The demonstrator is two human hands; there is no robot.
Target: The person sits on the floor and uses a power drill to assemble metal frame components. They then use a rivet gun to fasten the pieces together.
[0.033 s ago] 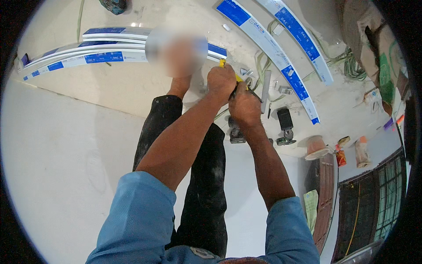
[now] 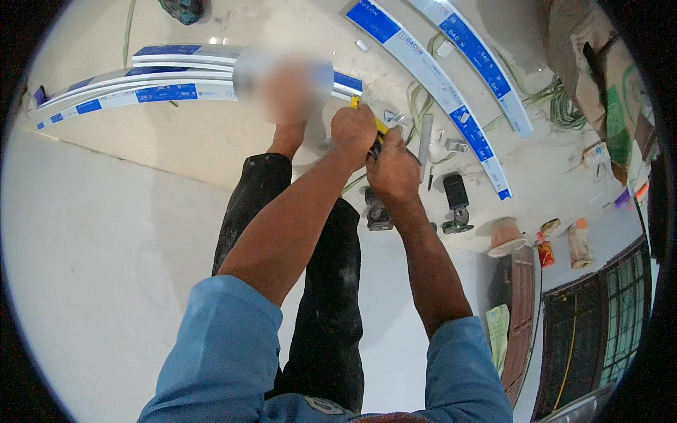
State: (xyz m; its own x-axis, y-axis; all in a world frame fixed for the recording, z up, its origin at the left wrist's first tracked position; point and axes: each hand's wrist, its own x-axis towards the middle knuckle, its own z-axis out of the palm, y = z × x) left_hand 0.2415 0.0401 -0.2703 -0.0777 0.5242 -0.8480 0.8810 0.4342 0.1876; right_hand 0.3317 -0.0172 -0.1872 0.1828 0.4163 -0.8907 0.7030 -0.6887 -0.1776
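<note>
My left hand (image 2: pixel 354 132) is closed around the yellow blade of a tape measure, and the blade's end (image 2: pixel 355 102) pokes out above the fist. Close by on the right, my right hand (image 2: pixel 393 171) grips the dark tape measure body (image 2: pixel 377 146), mostly hidden by the fingers. A short yellow stretch of blade (image 2: pixel 381 127) shows between the two hands. Just beyond my left hand lie long white-and-blue wrapped strips (image 2: pixel 166 92), stacked on the floor. A blurred patch covers a bare foot (image 2: pixel 285 137) at these strips.
Two more wrapped strips (image 2: pixel 451 92) lie at the far right. A flat metal bar (image 2: pixel 426 144), a small metal piece (image 2: pixel 457 145) and a dark power tool (image 2: pixel 457 204) rest right of my hands. Coiled cable (image 2: pixel 566 111) and a bucket (image 2: pixel 506 236) stand farther right.
My right thumb and fingers have shifted slightly on the tape measure, showing a little more yellow. Otherwise both hands stay nearly in place.
</note>
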